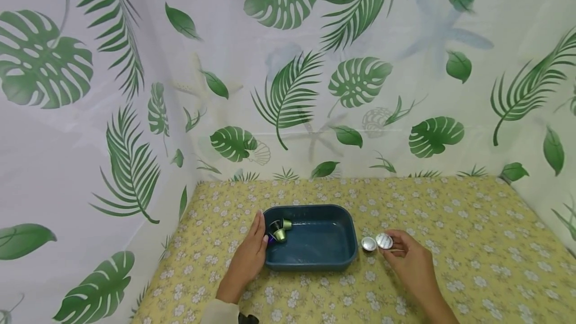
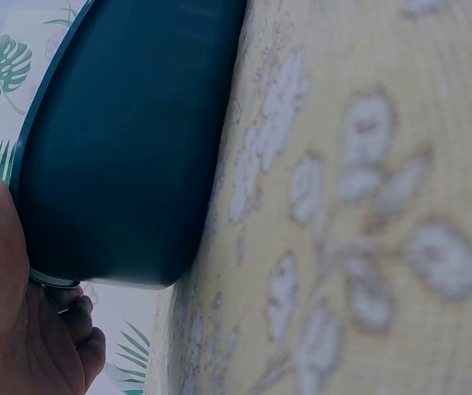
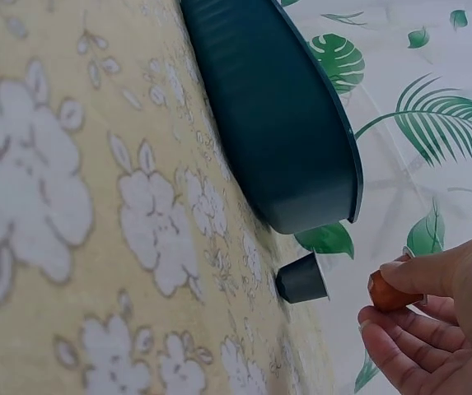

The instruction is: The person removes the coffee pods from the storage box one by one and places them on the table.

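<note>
A dark blue rectangular tub [image 1: 315, 266] sits on the table. My left hand [image 1: 250, 249] holds its left end, with the thumb at the rim and the fingers along the outer wall. Inside, at that end, lie several coffee capsules, among them a light green one [image 1: 280, 235], a black one and a purple one partly hidden by the rim. To the right of the tub, my right hand [image 1: 411, 261] pinches an orange-brown coffee capsule [image 3: 394, 292] between thumb and fingers, its silver lid facing up. Beside it a dark capsule [image 3: 301, 280] stands on the cloth, foil lid up.
A yellow floral cloth [image 1: 477, 234] covers the table. Leaf-printed white sheeting [image 1: 306, 164] rises behind the table and along its left and right sides. The tub's raised walls stand between the two hands.
</note>
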Tool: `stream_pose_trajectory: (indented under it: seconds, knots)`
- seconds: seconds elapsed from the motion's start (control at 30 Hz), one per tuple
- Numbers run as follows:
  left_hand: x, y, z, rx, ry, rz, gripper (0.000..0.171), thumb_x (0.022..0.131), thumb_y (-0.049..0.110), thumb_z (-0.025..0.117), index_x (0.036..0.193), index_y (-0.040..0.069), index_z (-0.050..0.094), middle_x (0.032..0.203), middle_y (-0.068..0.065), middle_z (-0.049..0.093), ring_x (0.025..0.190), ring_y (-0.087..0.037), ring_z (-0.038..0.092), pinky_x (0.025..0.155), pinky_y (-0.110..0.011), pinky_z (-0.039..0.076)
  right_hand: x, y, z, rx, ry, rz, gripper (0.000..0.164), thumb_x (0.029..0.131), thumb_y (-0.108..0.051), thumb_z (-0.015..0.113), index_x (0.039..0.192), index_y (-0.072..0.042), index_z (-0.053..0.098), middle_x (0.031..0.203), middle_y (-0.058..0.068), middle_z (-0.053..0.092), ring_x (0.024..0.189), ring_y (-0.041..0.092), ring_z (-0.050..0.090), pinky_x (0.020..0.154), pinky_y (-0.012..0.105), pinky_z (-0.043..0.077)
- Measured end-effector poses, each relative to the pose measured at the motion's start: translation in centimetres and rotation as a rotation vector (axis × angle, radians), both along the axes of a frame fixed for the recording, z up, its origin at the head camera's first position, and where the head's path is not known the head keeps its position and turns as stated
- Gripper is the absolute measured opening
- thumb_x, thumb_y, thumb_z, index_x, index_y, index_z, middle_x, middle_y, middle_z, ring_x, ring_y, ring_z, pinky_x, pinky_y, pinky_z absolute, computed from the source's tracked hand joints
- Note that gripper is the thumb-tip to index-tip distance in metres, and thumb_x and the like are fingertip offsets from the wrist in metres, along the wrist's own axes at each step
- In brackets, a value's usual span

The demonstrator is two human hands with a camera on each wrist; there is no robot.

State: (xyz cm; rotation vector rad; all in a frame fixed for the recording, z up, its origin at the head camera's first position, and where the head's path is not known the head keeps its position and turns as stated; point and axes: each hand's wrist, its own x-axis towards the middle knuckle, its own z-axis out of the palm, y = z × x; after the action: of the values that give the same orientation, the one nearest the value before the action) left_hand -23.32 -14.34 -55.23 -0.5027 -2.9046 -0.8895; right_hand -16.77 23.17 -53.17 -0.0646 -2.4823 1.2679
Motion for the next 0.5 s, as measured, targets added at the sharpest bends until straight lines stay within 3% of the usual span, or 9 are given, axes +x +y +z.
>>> stream_pose_trajectory:
  seconds: [0.2, 0.5]
  knots:
    - [0.1, 0.0, 0.1, -0.007, -0.016, 0.008, 0.06, 0.113, 0.03, 0.034, 0.164, 0.01, 0.009, 0.17, 0.002, -0.004, 0.152, -0.027, 0.023, 0.116, -0.051, 0.034, -0.3, 0.4, -0.4, -0.01, -0.063, 0.003, 0.04, 0.085, 0.001, 0.081, 0.122, 0.001, 0.065, 0.104, 0.016, 0.073, 0.091, 0.027, 0.071, 0.068, 0.018, 0.056]
    - [0.1, 0.0, 0.2, 0.001, -0.019, 0.01, 0.06, 0.113, 0.03, 0.035, 0.164, 0.011, 0.009, 0.17, 0.003, -0.004, 0.152, -0.027, 0.024, 0.116, -0.051, 0.034, -0.7, 1.3, -1.4, -0.009, -0.078, 0.008, 0.04, 0.085, 0.003, 0.079, 0.122, 0.005, 0.064, 0.108, 0.021, 0.071, 0.095, 0.032, 0.072, 0.071, 0.021, 0.058]
